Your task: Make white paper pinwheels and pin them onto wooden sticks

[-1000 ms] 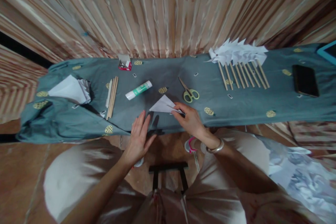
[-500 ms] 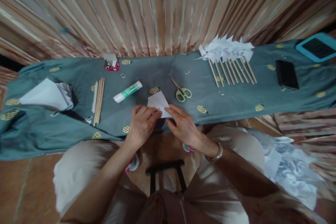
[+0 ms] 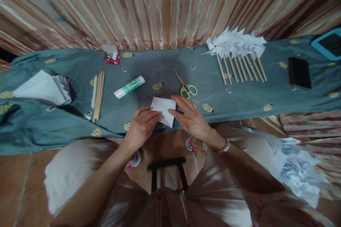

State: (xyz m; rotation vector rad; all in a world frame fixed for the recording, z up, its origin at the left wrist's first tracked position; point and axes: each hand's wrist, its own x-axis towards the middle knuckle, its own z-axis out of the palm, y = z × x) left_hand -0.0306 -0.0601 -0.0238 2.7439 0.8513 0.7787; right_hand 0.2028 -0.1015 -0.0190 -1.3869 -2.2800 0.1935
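Note:
A small piece of white paper (image 3: 165, 109) lies at the front edge of the cloth-covered table, between my hands. My left hand (image 3: 143, 125) has its fingers bent together on the paper's left side, pressing it. On the right side, my right hand (image 3: 191, 117) touches the paper's edge with thumb and fingers spread apart. Scissors with light green handles (image 3: 188, 90) lie just beyond my right hand. A green and white glue stick (image 3: 129, 87) lies beyond my left hand.
Folded white papers (image 3: 42, 88), wooden sticks (image 3: 99, 95) and a small red-and-white box (image 3: 111, 56) are on the left. Paper pinwheels on sticks (image 3: 237, 45), a black phone (image 3: 299, 72) and a blue-framed tablet (image 3: 329, 44) are on the right.
The paper has turned between my hands, its pointed corner now facing me instead of away. My right hand has shifted slightly right and up. The view has moved a little.

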